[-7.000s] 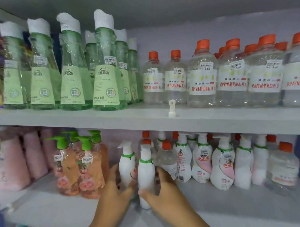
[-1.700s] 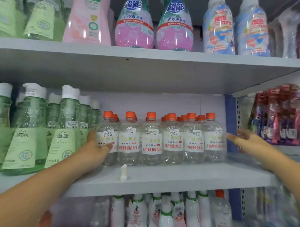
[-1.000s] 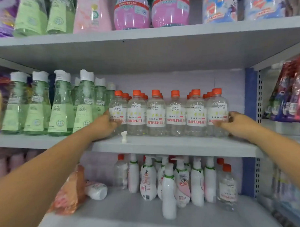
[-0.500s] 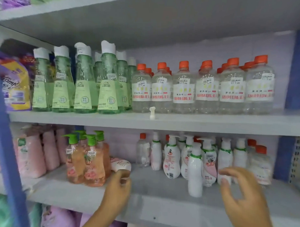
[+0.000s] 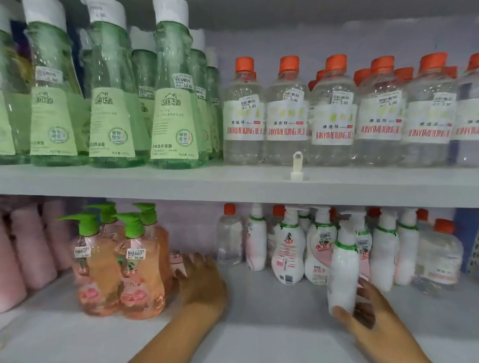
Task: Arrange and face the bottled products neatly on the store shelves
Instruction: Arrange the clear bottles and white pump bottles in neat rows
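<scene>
- The right hand [image 5: 369, 313] is grasping the stray white bottle [image 5: 344, 269], probably to realign it.
- The left hand [image 5: 202, 283] is closing on a fallen bottle [image 5: 177, 259] beyond its fingertips; grip unclear.

On the lower shelf [image 5: 255, 312], the person's right hand [image 5: 369, 319] curls around the base of a white pump bottle [image 5: 343, 269] standing apart in front of its row. The left hand [image 5: 202, 283] reaches onto a toppled bottle [image 5: 177, 259] lying beside the orange pump bottles [image 5: 121, 264]. Above, green bottles [image 5: 111, 95] stand left of the clear orange-capped bottles [image 5: 330, 114]; a small white clip [image 5: 297, 167] sits before them.
</scene>
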The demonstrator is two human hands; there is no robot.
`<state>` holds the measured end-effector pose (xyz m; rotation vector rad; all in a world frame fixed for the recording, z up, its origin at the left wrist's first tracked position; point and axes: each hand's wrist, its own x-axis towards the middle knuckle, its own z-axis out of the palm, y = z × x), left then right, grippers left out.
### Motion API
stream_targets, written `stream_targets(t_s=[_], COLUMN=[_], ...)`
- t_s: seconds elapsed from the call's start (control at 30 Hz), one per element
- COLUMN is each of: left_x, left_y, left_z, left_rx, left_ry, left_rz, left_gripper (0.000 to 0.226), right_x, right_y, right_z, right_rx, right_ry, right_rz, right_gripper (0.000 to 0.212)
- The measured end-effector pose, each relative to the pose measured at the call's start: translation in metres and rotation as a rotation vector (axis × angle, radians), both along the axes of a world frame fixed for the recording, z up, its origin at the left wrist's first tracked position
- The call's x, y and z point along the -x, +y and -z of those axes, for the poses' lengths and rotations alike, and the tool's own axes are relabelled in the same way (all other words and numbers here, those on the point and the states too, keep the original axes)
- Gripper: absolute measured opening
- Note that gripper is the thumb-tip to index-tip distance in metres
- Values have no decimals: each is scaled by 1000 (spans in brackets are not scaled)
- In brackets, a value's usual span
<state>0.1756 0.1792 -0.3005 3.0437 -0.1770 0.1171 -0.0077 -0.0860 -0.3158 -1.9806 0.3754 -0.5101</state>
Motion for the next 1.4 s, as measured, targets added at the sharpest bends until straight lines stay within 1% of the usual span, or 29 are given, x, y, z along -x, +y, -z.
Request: stream_targets(t_s=[0.07,0.13,0.2,0.23,0.27,0.33,0.37,0.43,0.47,0.5,0.57,0.6,0.63,0.67,0.7,0.73,0.77,0.87,0.97,1.03,1.1,1.17,1.23,1.27,1.3,1.33,1.37,1.4], left_x=[19,35,38,37,35,27,19,8,4,2,10,19,25,32,41,52,59,77,88,86,77,75,76,77,78,81,88,98], left_y=[2,10,19,23,25,26,26,27,26,26,26,25,25,27,28,32,37,49,67,83,95,98,98,98,98,95,89,78], left_z=[1,6,1,-5,-13,-25,-28,-34,-35,-35,-32,-31,-26,-21,-16,-12,-8,5,17,20,22,24,28,29,29,29,25,19], left_rx=[60,210,414,425,345,203,165,145,195,272,392,425,460,531,645,744,791,746,756,796,842,808,790,817,850,873,879,873], left_ry=[-19,-132,-272,-271,-222,-132,-79,45,110,183,225,202,155,104,27,-90,-222,-561,-735,-743,-667,-598,-589,-580,-596,-664,-795,-944], left_rz=[122,291,331,315,261,157,113,69,75,81,87,76,54,40,51,61,75,71,4,-40,-85,-71,-69,-90,-117,-138,-122,-42], left_gripper=[69,55,44,44,51,76,87,106,111,108,90,83,82,85,93,102,108,113,123,131,130,130,130,129,123,110,90,66], right_x=[0,-1,-1,-1,-2,-5,-6,-12,-15,-17,-21,-24,-27,-31,-35,-40,-45,-64,-85,-100,-115,-130,-140,-145,-148,-149,-151,-150], right_y=[1,6,12,14,12,13,15,19,21,24,30,33,36,38,43,49,56,83,112,131,150,167,182,187,190,192,191,188], right_z=[0,-3,-6,-6,-4,-4,-6,-7,-7,-8,-10,-11,-11,-11,-12,-13,-16,-22,-21,-20,-21,-21,-21,-18,-16,-15,-10,-9], right_rx=[17,26,71,80,82,52,39,61,83,96,97,102,106,108,107,114,114,131,155,169,185,193,199,194,186,184,171,180], right_ry=[25,9,14,16,22,45,51,55,53,52,53,65,85,114,140,176,200,220,200,203,202,217,201,182,178,176,175,170], right_rz=[31,58,59,66,75,105,117,155,177,195,174,128,71,-4,-86,-155,-219,-356,-447,-486,-515,-524,-545,-557,-564,-577,-600,-630], right_gripper=[64,64,63,63,65,67,67,66,63,60,58,59,60,62,64,66,68,68,66,67,63,55,47,44,43,42,42,42])
